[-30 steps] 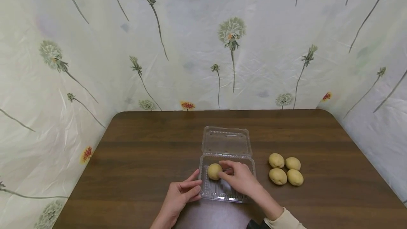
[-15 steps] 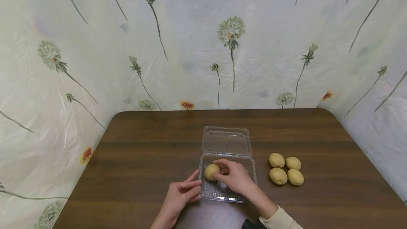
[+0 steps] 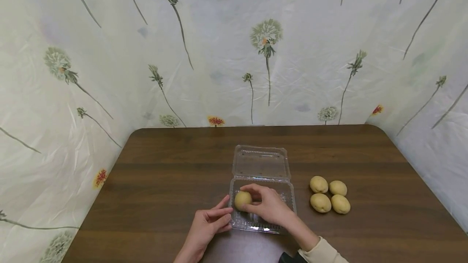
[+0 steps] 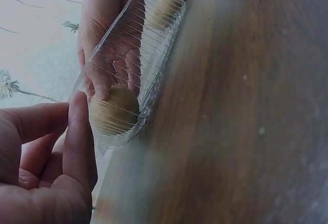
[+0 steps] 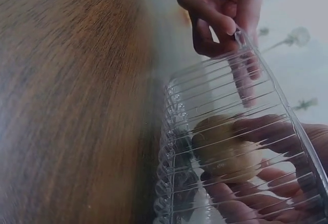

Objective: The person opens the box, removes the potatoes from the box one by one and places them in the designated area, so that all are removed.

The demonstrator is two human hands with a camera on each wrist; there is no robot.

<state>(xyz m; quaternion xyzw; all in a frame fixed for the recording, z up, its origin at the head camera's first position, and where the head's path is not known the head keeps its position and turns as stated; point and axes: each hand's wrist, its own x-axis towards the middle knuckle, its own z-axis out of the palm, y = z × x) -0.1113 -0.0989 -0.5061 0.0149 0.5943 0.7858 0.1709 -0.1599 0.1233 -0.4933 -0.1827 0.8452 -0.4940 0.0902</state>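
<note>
A yellow potato is inside the tray at the left of a clear plastic clamshell box. My right hand reaches in over the box and grips this potato between thumb and fingers. Through the ribbed wall in the left wrist view, the potato sits low, close to the tray's floor. My left hand pinches the box's left rim; in the right wrist view the thumb of the left hand lies right at the rim's corner. The hinged lid lies folded back, away from me.
Several more yellow potatoes lie grouped on the brown wooden table to the right of the box. A sheet printed with dandelions hangs behind the table and along its sides.
My right hand has shifted slightly left with the potato, towards the tray's left wall. My left hand has stayed at the rim, and the other potatoes have not moved.
</note>
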